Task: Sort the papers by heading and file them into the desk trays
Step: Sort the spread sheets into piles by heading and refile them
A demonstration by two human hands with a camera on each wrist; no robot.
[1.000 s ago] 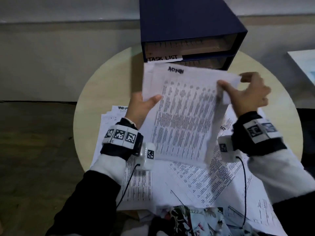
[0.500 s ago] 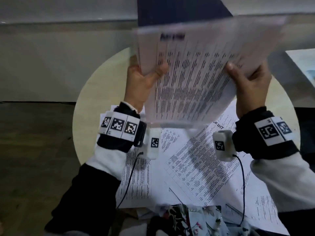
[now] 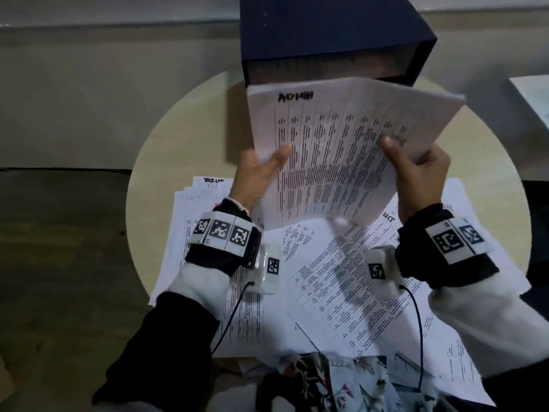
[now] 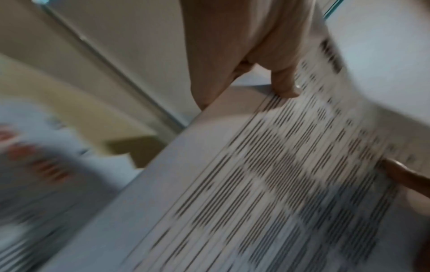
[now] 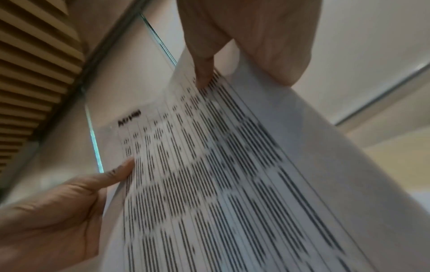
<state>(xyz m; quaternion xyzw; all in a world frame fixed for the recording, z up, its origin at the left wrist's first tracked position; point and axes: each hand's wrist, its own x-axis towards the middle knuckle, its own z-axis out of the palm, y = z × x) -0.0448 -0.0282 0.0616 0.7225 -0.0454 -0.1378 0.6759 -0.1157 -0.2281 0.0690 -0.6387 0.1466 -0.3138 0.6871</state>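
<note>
Both hands held a stack of ADMIN sheets raised in front of the desk tray unit.

The left hand (image 3: 255, 176) gripped the ADMIN stack (image 3: 335, 156) at its 9 o'clock edge, thumb pressed on the printed face, other fingers hidden behind. The right hand (image 3: 416, 173) gripped the 3 o'clock edge the same way, thumb on top. The stack was tilted, its heading edge toward 12 o'clock, clear of the round table (image 3: 178, 138). The dark blue desk tray unit (image 3: 326, 34) stood at the table's 12 o'clock; its upper opening (image 3: 320, 68) faced the person, contents too dim to tell, and the stack covered the lower opening. Loose papers (image 3: 326, 281) lay spread from table centre to 6 o'clock; a sheet headed TASK LIST (image 3: 212, 181) sat at 9 o'clock of that spread.
</note>
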